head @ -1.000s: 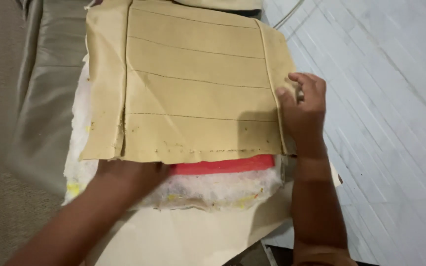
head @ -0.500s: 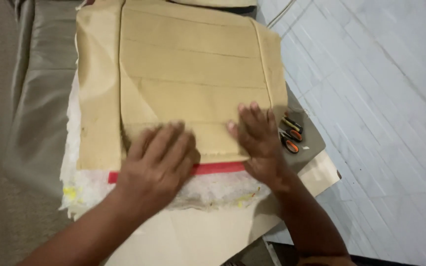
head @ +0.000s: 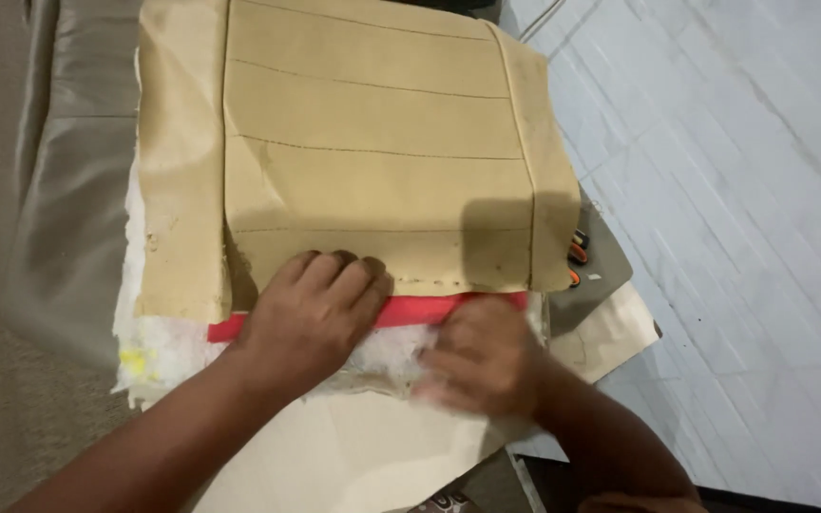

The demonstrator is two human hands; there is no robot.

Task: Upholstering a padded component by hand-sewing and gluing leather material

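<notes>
the left hand (head: 311, 309) lies flat, fingers spread, on the stitched tan leatherette seat cover (head: 372, 152). beside it the right hand (head: 482, 356) (blurred, grip unclear) touches the red fabric strip (head: 410, 311); that edge looks unfinished

Tan stitched cover (head: 372, 142) fills table from 9 to 1 o'clock. Left hand (head: 311, 309) and right hand (head: 482, 356) block its near edge. Open tiled floor (head: 743, 237) at 3 o'clock; orange-handled tools (head: 577, 256) edge that side.
</notes>
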